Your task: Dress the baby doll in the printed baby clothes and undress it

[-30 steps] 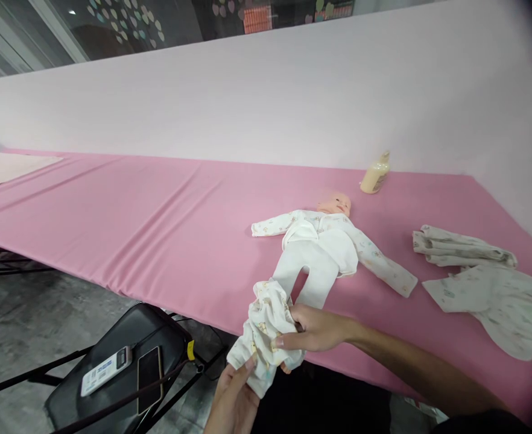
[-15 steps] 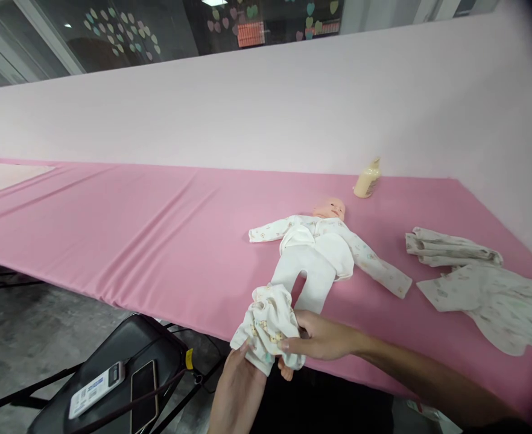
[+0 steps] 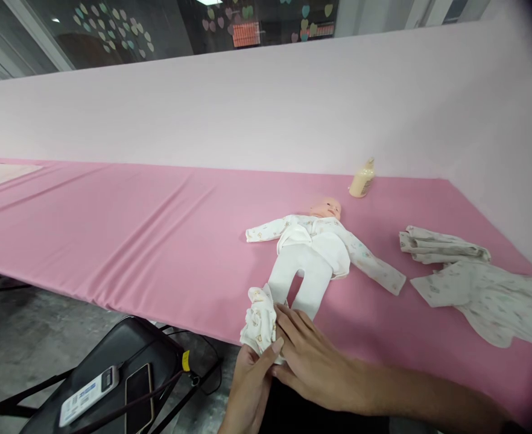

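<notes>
White, animal-printed soft-cloth garment [image 3: 259, 319] is bunched up at the front edge of the pink cloth-covered counter [image 3: 157, 241], against the lower leg of the white-clad plastic doll [image 3: 309, 256]. Our left hand [image 3: 251, 383] grasps its lower end, thumb on top; our right hand [image 3: 309, 361] grips the right side, fingers curled over cloth — exact fingertip contact hidden. Can't tell if a doll foot sits inside.

Our read on handling: light, limp, not fragile, folds easily, slight stretch likely. Best hold is the gathered rim, one hand each side — mid-bundle pinches would just crumple it.
</notes>
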`<state>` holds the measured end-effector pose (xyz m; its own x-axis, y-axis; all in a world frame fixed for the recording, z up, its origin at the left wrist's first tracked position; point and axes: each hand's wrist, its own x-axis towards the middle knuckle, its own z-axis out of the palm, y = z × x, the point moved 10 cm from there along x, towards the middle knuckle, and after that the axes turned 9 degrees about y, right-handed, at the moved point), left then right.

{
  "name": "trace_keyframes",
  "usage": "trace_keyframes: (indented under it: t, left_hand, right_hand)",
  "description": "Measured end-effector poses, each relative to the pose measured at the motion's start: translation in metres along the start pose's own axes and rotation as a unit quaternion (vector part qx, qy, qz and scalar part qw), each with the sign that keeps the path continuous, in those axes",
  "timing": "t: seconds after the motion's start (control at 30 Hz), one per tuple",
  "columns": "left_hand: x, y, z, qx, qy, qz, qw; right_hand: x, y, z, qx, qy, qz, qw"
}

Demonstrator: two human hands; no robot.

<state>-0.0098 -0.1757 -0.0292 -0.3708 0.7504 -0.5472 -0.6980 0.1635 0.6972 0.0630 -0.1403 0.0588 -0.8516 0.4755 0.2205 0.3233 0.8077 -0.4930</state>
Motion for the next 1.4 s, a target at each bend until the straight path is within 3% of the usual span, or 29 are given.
trace_keyframes:
  t: [0.17,0.27,0.47,0.6,0.8,0.93,1.03,1.13,1.27,1.4]
  left_hand:
    - [-0.003,0.018,0.002,0.000,0.042,0.065,0.997]
    - [-0.002,0.020,-0.003,-0.017,0.059,0.067,0.996]
    - [0.000,0.021,-0.008,-0.035,0.064,0.083,0.994]
    - [-0.001,0.022,-0.010,-0.048,0.076,0.069,0.994]
    - [0.000,0.030,-0.010,-0.042,0.058,0.073,0.995]
    - [-0.001,0.030,-0.013,-0.011,0.051,0.074,0.996]
    - [-0.005,0.024,-0.010,0.017,0.044,0.056,0.997]
    - [-0.009,0.015,-0.006,0.014,0.043,0.026,0.999]
    - [-0.014,0.011,-0.015,-0.030,0.094,-0.005,0.995]
    - [-0.023,0.009,-0.021,-0.080,0.114,-0.047,0.989]
  right_hand:
    - [-0.015,0.015,-0.015,-0.004,-0.010,-0.002,1.000]
    - [-0.021,0.027,-0.019,-0.043,-0.012,-0.052,0.998]
    - [-0.015,0.034,-0.001,-0.179,0.043,-0.155,0.971]
    - [-0.008,0.030,0.009,-0.227,0.080,-0.182,0.953]
    - [-0.012,0.036,0.012,-0.202,0.078,-0.219,0.951]
    - [-0.016,0.039,-0.014,-0.130,0.107,-0.221,0.961]
    - [-0.017,0.039,-0.039,-0.110,0.167,-0.213,0.956]
    - [-0.017,0.037,-0.049,-0.157,0.213,-0.211,0.941]
    - [-0.015,0.032,-0.040,-0.223,0.228,-0.210,0.924]
    - [-0.010,0.033,-0.024,-0.253,0.206,-0.192,0.925]
